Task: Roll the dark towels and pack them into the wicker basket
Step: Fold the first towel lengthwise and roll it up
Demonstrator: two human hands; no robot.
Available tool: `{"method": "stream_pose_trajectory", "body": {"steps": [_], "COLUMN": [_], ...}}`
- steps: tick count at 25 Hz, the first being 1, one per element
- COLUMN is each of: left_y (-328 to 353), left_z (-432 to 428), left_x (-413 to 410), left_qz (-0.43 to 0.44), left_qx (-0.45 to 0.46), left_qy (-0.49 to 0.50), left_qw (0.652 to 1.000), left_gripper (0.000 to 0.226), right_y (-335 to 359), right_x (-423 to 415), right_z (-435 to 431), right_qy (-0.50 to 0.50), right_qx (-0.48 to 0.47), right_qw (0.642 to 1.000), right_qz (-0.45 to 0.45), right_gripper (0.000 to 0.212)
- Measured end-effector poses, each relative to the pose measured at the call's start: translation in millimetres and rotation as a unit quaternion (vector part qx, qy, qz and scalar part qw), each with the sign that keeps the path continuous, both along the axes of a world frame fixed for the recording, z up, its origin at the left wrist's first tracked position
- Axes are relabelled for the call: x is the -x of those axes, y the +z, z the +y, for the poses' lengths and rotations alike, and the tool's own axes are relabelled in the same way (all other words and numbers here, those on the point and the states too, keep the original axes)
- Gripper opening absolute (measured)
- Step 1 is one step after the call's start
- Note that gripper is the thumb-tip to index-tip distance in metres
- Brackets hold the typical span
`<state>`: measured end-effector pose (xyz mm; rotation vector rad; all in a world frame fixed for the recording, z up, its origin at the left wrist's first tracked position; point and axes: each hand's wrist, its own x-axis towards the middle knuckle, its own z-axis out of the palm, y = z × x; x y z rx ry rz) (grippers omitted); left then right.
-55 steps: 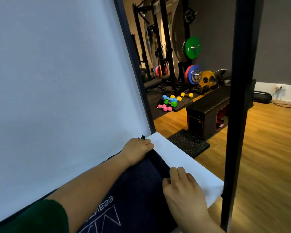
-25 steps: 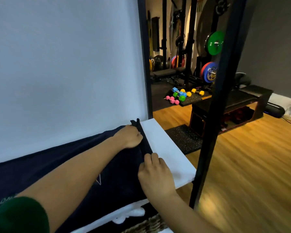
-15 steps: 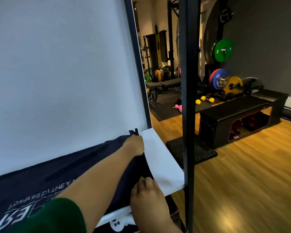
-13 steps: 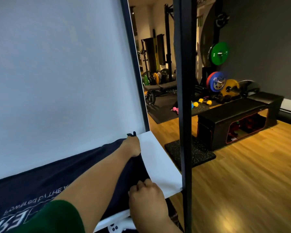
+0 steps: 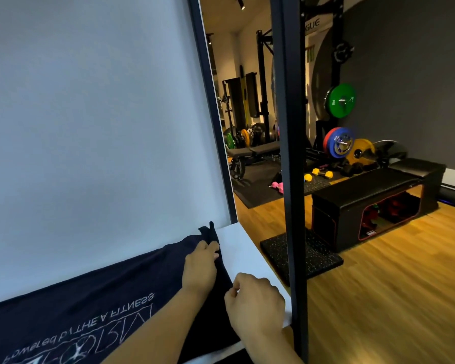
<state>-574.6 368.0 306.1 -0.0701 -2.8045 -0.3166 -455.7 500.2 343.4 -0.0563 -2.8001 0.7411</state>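
A dark navy towel with white printed lettering lies spread flat on a white table, its right end near the table's right side. My left hand pinches the far right corner of the towel, which sticks up in a small tuft. Closer to me, my right hand grips the near part of that same right edge with curled fingers. The wicker basket is out of view.
A white backdrop panel stands right behind the table. A black upright post rises at the table's right corner. Beyond lie a wooden floor, a black bench box, a speckled mat, weight plates and small dumbbells.
The view swung and lifted, and the basket rim seen a second ago dropped out of sight. Both hands stay at the towel's right edge; my right hand has curled onto it.
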Motion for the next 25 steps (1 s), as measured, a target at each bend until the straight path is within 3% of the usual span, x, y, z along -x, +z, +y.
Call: {"method": "stream_pose_trajectory", "body": {"steps": [2, 7, 9, 12, 14, 17, 20, 22, 25], "left_y": [-7, 15, 17, 17, 26, 34, 18, 4, -5], "left_z": [-1, -2, 0, 4, 11, 23, 26, 21, 12], "left_x": [2, 2, 6, 21, 27, 23, 11, 2, -1], "left_qz": [0.017, -0.008, -0.056, -0.119, -0.134, -0.142, -0.099, -0.061, -0.026], "left_qx": [0.061, 0.259, 0.281, 0.162, 0.115, 0.079, 0.073, 0.005, -0.084], "left_qy": [-0.046, -0.049, -0.03, 0.013, 0.021, 0.022, 0.054, 0.076, 0.07], "left_qw": [0.997, 0.965, 0.958, 0.979, 0.984, 0.986, 0.991, 0.995, 0.994], "left_gripper": [0.028, 0.025, 0.023, 0.031, 0.037, 0.057, 0.046, 0.03, 0.032], "right_y": [-9, -59, -68, -52, -26, -18, -22, -22, -19], "right_x": [-4, -21, -32, -36, -26, -3, 5, 5, -1], "right_z": [-8, -25, -21, -17, -9, 0, 6, 5, 3], "right_qy": [0.028, 0.149, 0.178, 0.133, 0.02, -0.028, -0.022, -0.012, 0.005], "right_qx": [-0.036, -0.154, -0.17, -0.072, 0.015, 0.099, 0.113, 0.088, 0.007], "right_qw": [0.998, 0.937, 0.927, 0.966, 0.993, 0.995, 0.993, 0.994, 1.0], "right_qz": [0.048, 0.277, 0.284, 0.208, 0.111, -0.004, -0.041, -0.058, -0.015], "right_gripper": [0.006, 0.019, 0.018, 0.022, 0.023, 0.019, 0.019, 0.026, 0.03]}}
